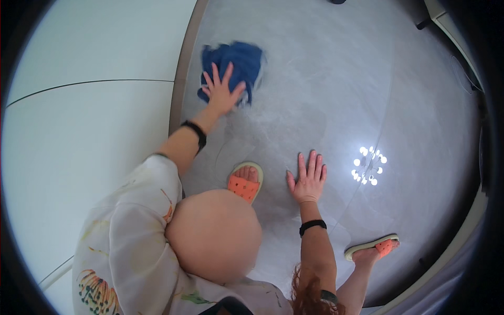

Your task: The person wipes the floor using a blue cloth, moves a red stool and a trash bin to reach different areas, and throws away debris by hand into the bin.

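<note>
My left hand (pixel 222 94) presses down on a dark blue cloth (pixel 245 59), fingers spread over its near half. The cloth lies flat on the glossy grey floor (pixel 299 102), with ragged, slightly blurred edges. Palm down on the bare floor rests my right hand (pixel 308 185), its fingers apart and nothing in it. Black bands circle both wrists. Between the hands, nearer my body, one foot shows in an orange slide sandal (pixel 245 188), partly hidden behind my bent knee (pixel 214 232).
White cabinet panels (pixel 94 43) with a brown plinth (pixel 182 67) border the left side. At the right stand furniture with a dark foot (pixel 423 24) and a thin loose cable (pixel 456 73). My other sandal (pixel 384 247) is at lower right. A lamp reflects in the floor.
</note>
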### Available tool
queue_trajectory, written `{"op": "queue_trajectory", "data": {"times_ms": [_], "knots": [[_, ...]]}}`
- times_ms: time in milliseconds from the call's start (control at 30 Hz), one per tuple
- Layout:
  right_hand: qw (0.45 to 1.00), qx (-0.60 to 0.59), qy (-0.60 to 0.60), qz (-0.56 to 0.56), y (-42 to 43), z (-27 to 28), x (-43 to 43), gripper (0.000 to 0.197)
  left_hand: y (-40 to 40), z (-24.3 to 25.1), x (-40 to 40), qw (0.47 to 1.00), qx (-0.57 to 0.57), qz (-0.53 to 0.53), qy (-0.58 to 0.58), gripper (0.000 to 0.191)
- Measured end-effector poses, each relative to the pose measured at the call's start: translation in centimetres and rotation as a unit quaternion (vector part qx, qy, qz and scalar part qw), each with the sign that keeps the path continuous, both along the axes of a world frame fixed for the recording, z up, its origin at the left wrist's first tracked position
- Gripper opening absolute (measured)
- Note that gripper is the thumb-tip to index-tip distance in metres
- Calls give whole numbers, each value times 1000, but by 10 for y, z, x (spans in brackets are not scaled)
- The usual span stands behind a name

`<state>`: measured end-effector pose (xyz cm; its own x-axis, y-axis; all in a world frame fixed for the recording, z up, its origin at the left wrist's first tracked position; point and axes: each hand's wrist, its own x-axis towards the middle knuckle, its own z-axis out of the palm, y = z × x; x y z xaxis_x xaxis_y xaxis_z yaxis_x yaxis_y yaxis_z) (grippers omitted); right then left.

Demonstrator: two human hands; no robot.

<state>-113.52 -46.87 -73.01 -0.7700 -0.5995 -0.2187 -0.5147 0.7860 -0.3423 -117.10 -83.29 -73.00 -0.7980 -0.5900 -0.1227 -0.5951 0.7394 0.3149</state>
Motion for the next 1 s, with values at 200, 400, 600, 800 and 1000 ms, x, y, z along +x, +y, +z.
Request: {"op": "queue_trajectory", "data": {"times_ms": [200, 400, 600, 800, 1000], "knots": [[1000, -16, 13, -9, -2, -2, 4, 64, -22, 12, -139, 975, 87, 186, -83, 80], [1000, 9, 10, 3, -2, -2, 4, 65, 128, 11, -169, 968, 94, -209, -104, 68], [1000, -6, 24, 5, 2, -6, 5, 66, 165, 15, -92, 874, 108, -469, -62, 56], [1000, -7, 14, 9, -1, 0, 5, 66, 58, 6, -117, 942, -57, -331, -14, 53], [999, -28, 21, 12, -9, 1, 3, 63, -80, 21, -171, 982, -19, 81, -172, 67]]}}
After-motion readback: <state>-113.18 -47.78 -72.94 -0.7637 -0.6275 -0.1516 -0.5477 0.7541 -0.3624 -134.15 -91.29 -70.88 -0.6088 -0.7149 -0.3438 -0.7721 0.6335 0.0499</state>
